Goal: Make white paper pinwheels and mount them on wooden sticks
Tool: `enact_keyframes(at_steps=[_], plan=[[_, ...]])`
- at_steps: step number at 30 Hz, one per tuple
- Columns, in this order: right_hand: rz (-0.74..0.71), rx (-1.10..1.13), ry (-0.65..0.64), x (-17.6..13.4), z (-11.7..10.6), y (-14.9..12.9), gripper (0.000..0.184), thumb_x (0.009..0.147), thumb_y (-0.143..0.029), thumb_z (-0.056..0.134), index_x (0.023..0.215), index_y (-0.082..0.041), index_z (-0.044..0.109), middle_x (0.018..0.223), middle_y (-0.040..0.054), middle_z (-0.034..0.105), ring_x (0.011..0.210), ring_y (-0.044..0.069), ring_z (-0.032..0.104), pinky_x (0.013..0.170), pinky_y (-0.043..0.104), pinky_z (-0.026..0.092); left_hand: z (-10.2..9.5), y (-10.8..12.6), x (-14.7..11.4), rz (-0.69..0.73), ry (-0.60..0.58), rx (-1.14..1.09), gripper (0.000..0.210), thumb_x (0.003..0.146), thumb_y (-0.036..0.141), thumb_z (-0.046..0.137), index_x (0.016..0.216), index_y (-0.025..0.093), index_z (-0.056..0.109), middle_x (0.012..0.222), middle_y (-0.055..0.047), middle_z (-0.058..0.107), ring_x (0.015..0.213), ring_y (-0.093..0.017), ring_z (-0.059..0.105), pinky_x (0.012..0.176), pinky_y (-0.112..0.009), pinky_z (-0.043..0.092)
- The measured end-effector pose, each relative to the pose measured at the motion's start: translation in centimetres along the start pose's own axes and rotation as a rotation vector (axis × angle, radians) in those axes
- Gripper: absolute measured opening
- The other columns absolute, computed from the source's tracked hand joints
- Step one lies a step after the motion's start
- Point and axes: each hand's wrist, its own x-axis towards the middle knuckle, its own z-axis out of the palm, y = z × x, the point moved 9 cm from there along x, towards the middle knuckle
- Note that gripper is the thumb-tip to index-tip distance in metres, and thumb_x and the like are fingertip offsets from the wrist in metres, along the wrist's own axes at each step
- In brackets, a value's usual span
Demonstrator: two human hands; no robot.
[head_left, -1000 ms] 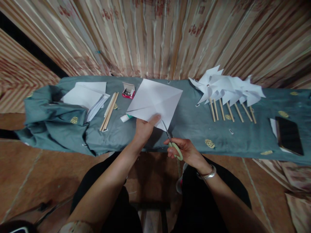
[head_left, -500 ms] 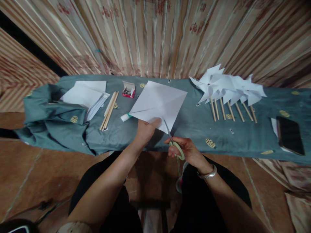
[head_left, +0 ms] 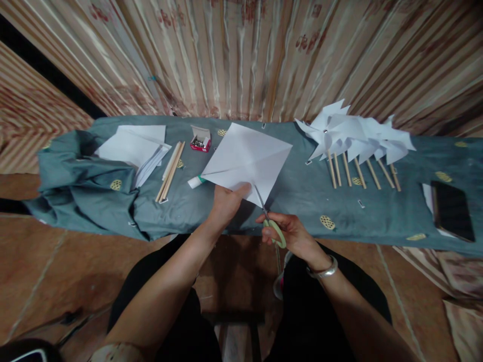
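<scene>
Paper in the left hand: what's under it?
A white-and-green tube pokes out beneath the left corner of the paper; its rest is covered. The left hand has its thumb on top, the ends of its fingers hidden below. Anything else is covered.

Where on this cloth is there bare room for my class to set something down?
Bare cloth lies between the right hand and the phone, nearer the person than the pinwheels; another patch separates the held paper from the pinwheels. Farther left it is crowded: the paper pile, loose sticks, red box and white tube sit close together.
</scene>
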Motion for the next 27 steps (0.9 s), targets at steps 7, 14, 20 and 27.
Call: enact_keyframes(at_steps=[7,14,20,27], plan=[[0.004,-0.005,0.007,-0.07,-0.07,-0.13,0.04,0.064,-0.045,0.084,0.088,-0.017,0.068,0.059,-0.0031,0.063,0.05,0.008,0.057,0.049,0.021,0.048,0.14,0.09,-0.13,0.007,-0.011,0.026,0.033,0.055,0.027,0.074,0.085,0.014,0.069,0.08,-0.004,0.072,0.076,-0.02,0.064,0.077,-0.033,0.05],[-0.034,-0.013,0.014,0.01,-0.22,-0.21,0.044,0.066,-0.052,0.081,0.091,-0.017,0.069,0.061,-0.0024,0.063,0.053,0.009,0.057,0.05,0.021,0.047,0.63,-0.16,-0.6,-0.005,-0.05,0.028,0.027,0.058,0.026,0.074,0.082,0.016,0.069,0.084,-0.005,0.073,0.077,-0.019,0.064,0.079,-0.033,0.05],[-0.031,-0.005,0.022,0.11,-0.32,0.01,0.041,0.066,-0.048,0.082,0.091,-0.018,0.069,0.061,-0.0029,0.063,0.052,0.009,0.057,0.05,0.021,0.048,0.51,-0.2,-0.53,-0.012,-0.049,0.031,0.028,0.057,0.029,0.075,0.082,0.016,0.068,0.083,-0.005,0.072,0.079,-0.021,0.064,0.08,-0.035,0.051],[-0.02,0.014,0.051,0.08,-0.35,-0.05,0.043,0.063,-0.048,0.084,0.089,-0.018,0.07,0.059,-0.0032,0.063,0.05,0.009,0.056,0.048,0.022,0.046,0.64,-0.01,-0.69,-0.006,-0.043,0.017,0.026,0.056,0.027,0.074,0.079,0.016,0.067,0.079,-0.004,0.071,0.074,-0.019,0.062,0.077,-0.032,0.051]])
